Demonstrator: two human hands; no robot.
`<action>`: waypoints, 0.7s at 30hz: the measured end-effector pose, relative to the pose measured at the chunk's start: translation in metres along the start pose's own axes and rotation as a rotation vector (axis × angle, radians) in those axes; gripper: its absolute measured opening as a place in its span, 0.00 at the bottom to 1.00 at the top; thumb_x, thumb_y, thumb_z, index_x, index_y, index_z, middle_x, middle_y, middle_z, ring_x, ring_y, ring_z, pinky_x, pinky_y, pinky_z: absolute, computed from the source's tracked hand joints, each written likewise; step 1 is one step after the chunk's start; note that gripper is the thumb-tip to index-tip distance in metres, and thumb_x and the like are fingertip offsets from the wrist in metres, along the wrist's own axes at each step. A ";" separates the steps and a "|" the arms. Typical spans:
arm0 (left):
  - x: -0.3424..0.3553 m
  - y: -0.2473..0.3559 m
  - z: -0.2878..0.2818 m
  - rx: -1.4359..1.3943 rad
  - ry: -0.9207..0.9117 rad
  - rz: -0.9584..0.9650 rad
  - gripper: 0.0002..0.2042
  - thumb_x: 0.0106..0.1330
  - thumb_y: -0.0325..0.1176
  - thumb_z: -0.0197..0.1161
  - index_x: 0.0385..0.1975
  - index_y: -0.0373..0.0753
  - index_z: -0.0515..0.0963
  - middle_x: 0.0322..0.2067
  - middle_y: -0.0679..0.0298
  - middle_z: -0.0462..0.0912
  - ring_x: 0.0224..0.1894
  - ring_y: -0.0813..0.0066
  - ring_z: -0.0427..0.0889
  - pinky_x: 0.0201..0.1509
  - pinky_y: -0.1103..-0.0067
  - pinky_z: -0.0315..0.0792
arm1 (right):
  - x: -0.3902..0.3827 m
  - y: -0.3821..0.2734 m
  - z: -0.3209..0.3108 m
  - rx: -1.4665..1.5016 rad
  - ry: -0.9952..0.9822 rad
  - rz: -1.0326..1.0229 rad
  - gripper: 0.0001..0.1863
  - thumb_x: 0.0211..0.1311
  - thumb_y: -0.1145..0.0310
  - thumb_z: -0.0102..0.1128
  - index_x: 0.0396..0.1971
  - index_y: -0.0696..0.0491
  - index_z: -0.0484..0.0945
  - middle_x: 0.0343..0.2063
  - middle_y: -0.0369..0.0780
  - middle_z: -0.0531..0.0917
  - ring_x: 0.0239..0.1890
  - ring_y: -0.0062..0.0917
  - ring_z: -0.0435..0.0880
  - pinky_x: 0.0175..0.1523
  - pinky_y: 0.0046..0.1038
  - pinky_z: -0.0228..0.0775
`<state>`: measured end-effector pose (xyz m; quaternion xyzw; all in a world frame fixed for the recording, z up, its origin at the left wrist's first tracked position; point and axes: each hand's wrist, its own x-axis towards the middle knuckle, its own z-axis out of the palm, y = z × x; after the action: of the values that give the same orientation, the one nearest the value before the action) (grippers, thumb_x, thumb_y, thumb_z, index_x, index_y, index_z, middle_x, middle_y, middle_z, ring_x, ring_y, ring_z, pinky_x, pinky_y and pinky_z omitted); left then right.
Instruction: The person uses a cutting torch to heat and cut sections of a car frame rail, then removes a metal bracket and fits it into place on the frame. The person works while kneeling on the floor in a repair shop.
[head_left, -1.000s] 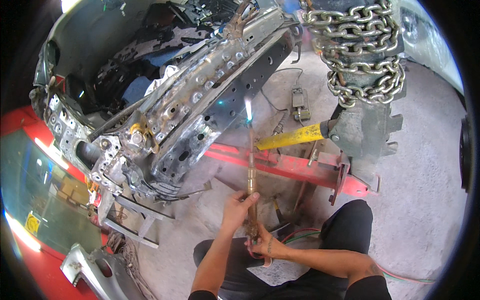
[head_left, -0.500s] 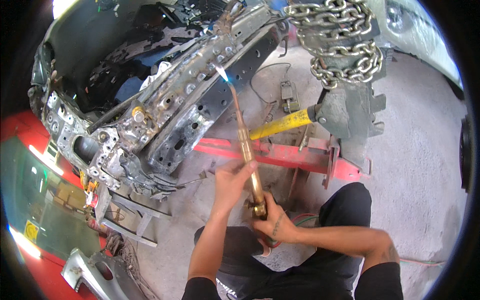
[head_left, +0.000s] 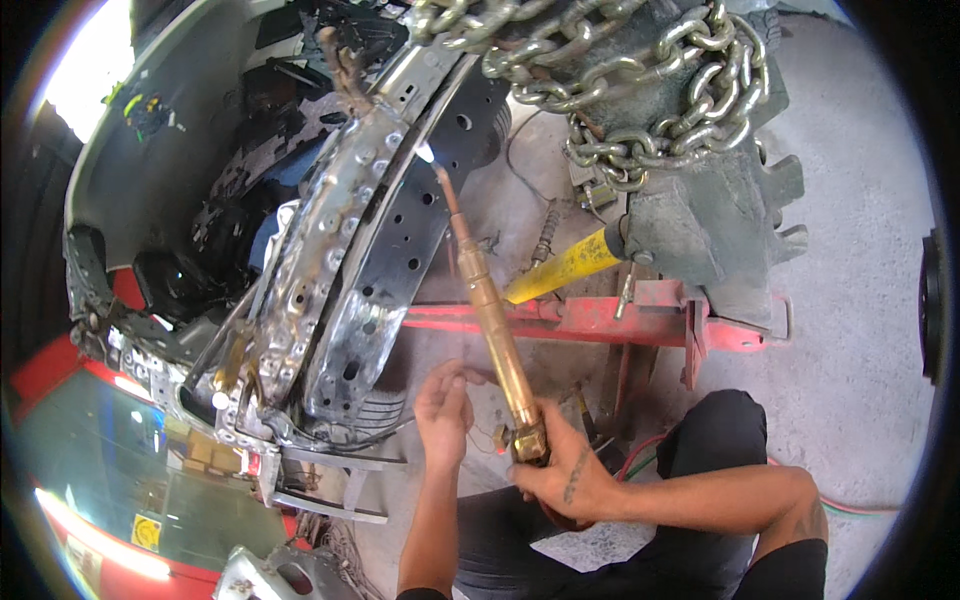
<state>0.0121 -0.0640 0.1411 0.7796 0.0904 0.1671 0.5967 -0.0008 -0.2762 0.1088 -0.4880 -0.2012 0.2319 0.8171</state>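
Note:
My right hand point(head_left: 555, 470) grips the lower end of a long brass torch point(head_left: 490, 320). Its copper tip points up and left at the perforated dark steel beam point(head_left: 388, 290), with a pale flame point(head_left: 424, 151) at the beam's upper edge; whether they touch, I cannot tell. My left hand point(head_left: 442, 405) is off the torch, just left of its valve end, fingers loosely bent and apart, with nothing clear in them. Beside the beam runs a spot-welded rail point(head_left: 320, 240) of the stripped vehicle body.
Heavy chains point(head_left: 720, 90) wrap a steel post point(head_left: 700, 220) at right, with a yellow cylinder point(head_left: 570, 264) and red base point(head_left: 590, 318) below. A red car with a glass window point(head_left: 110, 450) is at left, a silver panel point(head_left: 262, 572) below, hoses point(head_left: 850, 508) at lower right.
My left hand has let go of the torch and dropped to its left. The torch now slants further left, its flame at the beam's edge. The view has shifted, showing the chains larger.

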 end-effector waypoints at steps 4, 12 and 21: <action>0.015 -0.014 0.014 0.050 0.056 0.062 0.15 0.72 0.24 0.54 0.57 0.32 0.72 0.37 0.59 0.85 0.16 0.89 0.68 0.16 0.88 0.59 | 0.001 -0.007 -0.013 0.052 -0.039 0.036 0.33 0.57 0.75 0.65 0.61 0.58 0.60 0.33 0.40 0.78 0.28 0.23 0.81 0.35 0.27 0.75; 0.045 -0.028 0.013 0.134 0.080 0.164 0.11 0.69 0.22 0.55 0.49 0.32 0.78 0.37 0.63 0.86 0.25 0.88 0.75 0.26 0.87 0.69 | -0.009 -0.040 -0.028 0.126 -0.163 0.026 0.34 0.62 0.68 0.66 0.62 0.61 0.58 0.41 0.48 0.84 0.44 0.31 0.86 0.51 0.31 0.76; 0.044 -0.022 0.021 0.040 0.178 0.081 0.06 0.66 0.20 0.54 0.38 0.33 0.79 0.29 0.63 0.84 0.26 0.82 0.79 0.29 0.85 0.73 | -0.010 -0.041 -0.038 0.061 -0.161 0.006 0.32 0.62 0.69 0.65 0.60 0.61 0.57 0.37 0.49 0.83 0.39 0.36 0.87 0.47 0.33 0.77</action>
<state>0.0620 -0.0617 0.1215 0.7765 0.1147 0.2579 0.5634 0.0195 -0.3258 0.1272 -0.4433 -0.2576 0.2786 0.8121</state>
